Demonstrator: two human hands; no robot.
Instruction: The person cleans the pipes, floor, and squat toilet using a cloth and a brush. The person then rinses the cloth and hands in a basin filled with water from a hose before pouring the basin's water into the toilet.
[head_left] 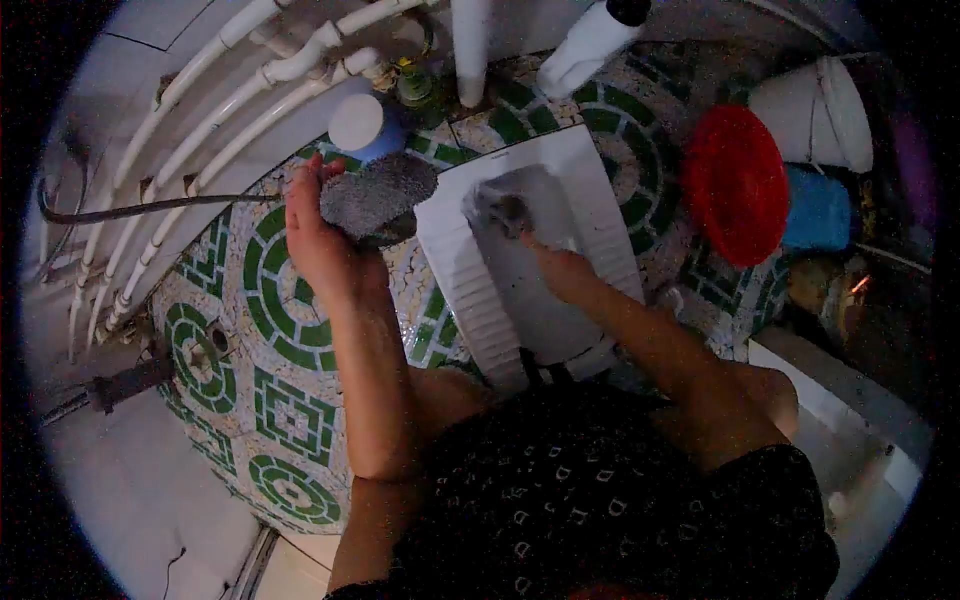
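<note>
My left hand (pixel 325 240) is raised to the left of a white squat toilet (pixel 460 310), its fingers curled round a grey, fuzzy, slipper-shaped thing (pixel 375 195) with a darker underside. Over the toilet's basin, my right hand (pixel 567 272) is closed, fingers pointing down and forward. Just beyond its fingertips, a small grey and dark lump (pixel 508 212) lies in the basin near the far end. Whether my right fingers grip it or something joined to it is too blurred to make out.
A blue tub with a white lid (pixel 357 122) stands behind my left hand. White pipes (pixel 235 130) and a dark hose (pixel 160 207) run along the left wall. At right are a red basin (pixel 735 185), a white bucket (pixel 815 115) and a blue container (pixel 818 208).
</note>
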